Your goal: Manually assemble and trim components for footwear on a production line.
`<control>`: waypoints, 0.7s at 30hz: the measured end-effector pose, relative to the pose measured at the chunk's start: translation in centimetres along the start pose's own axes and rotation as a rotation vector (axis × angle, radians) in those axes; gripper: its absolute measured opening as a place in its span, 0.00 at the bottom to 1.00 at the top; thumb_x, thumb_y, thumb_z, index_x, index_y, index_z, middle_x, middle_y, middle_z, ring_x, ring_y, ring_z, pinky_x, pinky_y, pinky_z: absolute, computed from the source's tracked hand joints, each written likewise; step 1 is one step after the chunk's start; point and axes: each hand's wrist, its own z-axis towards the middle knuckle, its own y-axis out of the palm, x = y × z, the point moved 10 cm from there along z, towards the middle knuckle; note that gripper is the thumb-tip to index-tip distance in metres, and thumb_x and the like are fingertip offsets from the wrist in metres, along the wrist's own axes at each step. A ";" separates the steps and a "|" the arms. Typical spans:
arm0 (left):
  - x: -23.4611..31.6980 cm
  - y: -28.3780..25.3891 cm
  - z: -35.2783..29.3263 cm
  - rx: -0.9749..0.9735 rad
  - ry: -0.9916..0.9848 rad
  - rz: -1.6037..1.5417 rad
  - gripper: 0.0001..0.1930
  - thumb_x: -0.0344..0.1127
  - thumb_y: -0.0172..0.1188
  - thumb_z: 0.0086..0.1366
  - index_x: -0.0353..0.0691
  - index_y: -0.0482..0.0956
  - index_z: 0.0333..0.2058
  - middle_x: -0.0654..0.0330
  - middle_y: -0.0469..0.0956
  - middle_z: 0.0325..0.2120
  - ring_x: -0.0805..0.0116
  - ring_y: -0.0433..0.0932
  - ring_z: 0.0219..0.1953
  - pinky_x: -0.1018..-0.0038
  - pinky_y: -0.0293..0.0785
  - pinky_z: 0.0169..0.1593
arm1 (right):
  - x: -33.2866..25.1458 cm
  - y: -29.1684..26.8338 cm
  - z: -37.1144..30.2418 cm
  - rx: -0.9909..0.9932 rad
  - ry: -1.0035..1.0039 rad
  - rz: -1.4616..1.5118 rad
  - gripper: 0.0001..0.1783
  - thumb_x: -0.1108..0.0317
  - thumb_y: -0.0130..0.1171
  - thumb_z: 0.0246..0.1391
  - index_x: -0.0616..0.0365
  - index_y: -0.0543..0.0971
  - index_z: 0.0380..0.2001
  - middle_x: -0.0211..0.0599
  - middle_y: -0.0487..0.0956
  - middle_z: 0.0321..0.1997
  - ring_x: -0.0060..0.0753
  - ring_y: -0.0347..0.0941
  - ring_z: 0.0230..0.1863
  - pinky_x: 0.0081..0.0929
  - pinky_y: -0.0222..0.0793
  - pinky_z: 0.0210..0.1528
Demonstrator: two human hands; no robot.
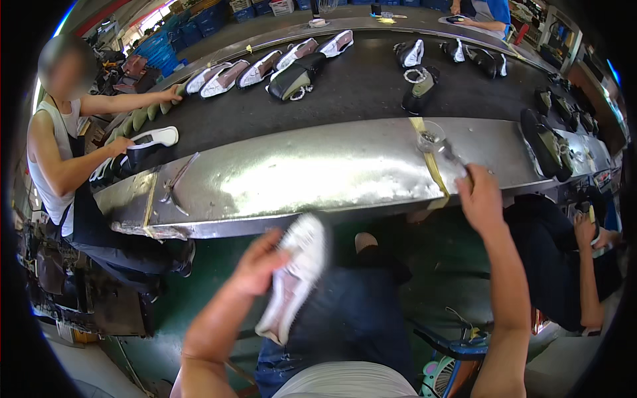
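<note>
My left hand (260,264) is closed round the edge of a shoe (296,278), which I hold tilted above my lap. Its whitish underside and pinkish middle face up, slightly blurred. My right hand (481,198), over the near metal ledge (318,169), grips a slim brush (454,156); its head is smeared by motion. The brush points at a small clear dish (431,134) on the ledge, and whether it touches the dish I cannot tell.
Several shoes (225,79) lie along the dark belt (358,86); dark shoes (547,146) sit at right. At left, a person (66,139) handles a white-soled shoe (156,137). Other people work at far right and far side. A metal clamp-like tool (178,182) rests on the ledge.
</note>
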 end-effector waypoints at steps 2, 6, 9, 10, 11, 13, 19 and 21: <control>9.2 0.1 3.2 0.045 0.165 0.237 0.28 0.38 0.65 0.63 0.29 0.68 0.56 0.53 0.79 0.45 0.68 0.79 0.45 0.71 0.76 0.49 | 5.3 2.2 2.7 0.080 -0.026 -0.121 0.22 0.58 0.61 0.58 0.63 0.74 0.49 0.50 0.78 0.43 0.58 0.73 0.46 0.47 0.66 0.50; 22.6 -3.7 13.3 0.305 0.564 1.415 0.30 0.46 0.67 0.59 0.28 0.72 0.51 0.44 0.81 0.41 0.55 0.81 0.44 0.62 0.75 0.50 | 11.0 4.6 4.2 0.064 0.169 -0.127 0.24 0.57 0.62 0.57 0.63 0.74 0.49 0.51 0.78 0.45 0.57 0.73 0.47 0.47 0.66 0.51; 26.1 -2.9 20.3 0.457 0.346 1.967 0.33 0.47 0.67 0.55 0.30 0.69 0.53 0.39 0.79 0.43 0.40 0.77 0.49 0.53 0.72 0.54 | 11.5 3.7 3.7 0.052 0.238 -0.156 0.24 0.56 0.63 0.57 0.63 0.74 0.50 0.51 0.78 0.46 0.57 0.74 0.49 0.46 0.67 0.53; 26.5 -4.2 22.4 0.507 0.432 2.140 0.31 0.46 0.67 0.57 0.33 0.69 0.54 0.42 0.78 0.46 0.44 0.76 0.52 0.53 0.69 0.56 | 11.3 3.8 3.9 0.047 0.236 -0.142 0.25 0.56 0.64 0.56 0.63 0.75 0.49 0.51 0.78 0.46 0.56 0.74 0.48 0.45 0.67 0.53; 26.5 -6.0 24.6 0.561 0.450 2.222 0.31 0.47 0.66 0.59 0.34 0.69 0.54 0.42 0.77 0.48 0.46 0.75 0.54 0.53 0.67 0.57 | 11.3 3.9 4.2 0.043 0.235 -0.133 0.25 0.56 0.65 0.55 0.63 0.75 0.49 0.51 0.78 0.46 0.56 0.74 0.48 0.45 0.67 0.53; 26.2 -11.1 27.5 0.638 0.471 2.318 0.30 0.47 0.65 0.60 0.35 0.69 0.55 0.43 0.77 0.50 0.47 0.74 0.56 0.53 0.66 0.58 | 10.9 4.7 4.9 0.047 0.249 -0.098 0.25 0.56 0.65 0.54 0.63 0.75 0.49 0.51 0.78 0.46 0.56 0.74 0.49 0.45 0.67 0.53; 23.6 -11.3 35.4 0.678 0.094 2.057 0.27 0.54 0.51 0.69 0.35 0.73 0.54 0.46 0.80 0.47 0.50 0.75 0.56 0.53 0.68 0.57 | 11.0 3.1 4.2 0.048 0.288 -0.098 0.24 0.61 0.68 0.50 0.62 0.76 0.47 0.50 0.78 0.44 0.55 0.74 0.46 0.44 0.67 0.52; 25.0 -10.9 37.0 0.740 0.484 1.931 0.32 0.56 0.52 0.69 0.35 0.68 0.60 0.44 0.75 0.54 0.47 0.71 0.59 0.53 0.67 0.60 | 10.9 3.5 4.3 0.045 0.291 -0.056 0.24 0.62 0.68 0.49 0.63 0.75 0.47 0.49 0.77 0.44 0.55 0.74 0.46 0.44 0.67 0.51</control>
